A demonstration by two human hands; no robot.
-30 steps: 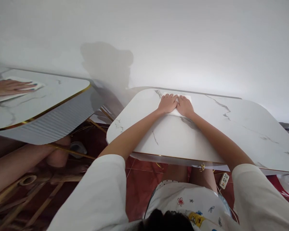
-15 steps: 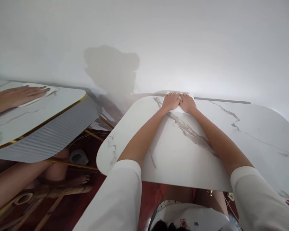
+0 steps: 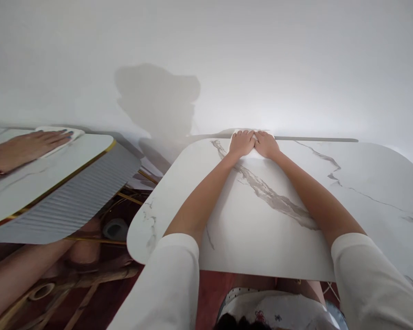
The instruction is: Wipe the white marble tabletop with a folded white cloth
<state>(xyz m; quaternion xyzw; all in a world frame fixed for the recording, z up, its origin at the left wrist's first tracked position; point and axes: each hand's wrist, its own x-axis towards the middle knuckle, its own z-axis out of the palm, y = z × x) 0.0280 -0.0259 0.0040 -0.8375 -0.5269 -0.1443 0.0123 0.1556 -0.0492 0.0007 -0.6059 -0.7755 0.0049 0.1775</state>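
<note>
A white cloth (image 3: 252, 154) lies at the far edge of a white marble-look table (image 3: 347, 215). My left hand (image 3: 242, 142) and my right hand (image 3: 265, 143) rest side by side on top of it, fingers stretched flat and pressing down. Both arms reach straight out across the tabletop. Most of the cloth is hidden under my hands.
A second marble table with a gold rim (image 3: 48, 183) stands at the left. Another person's hand (image 3: 24, 145) lies flat on a white cloth (image 3: 70, 134) there. A white wall runs right behind both tables. Dark red floor shows below.
My hands have pushed the cloth away from me to the table's far edge. The other person's hand has also slid its cloth further along the left table.
</note>
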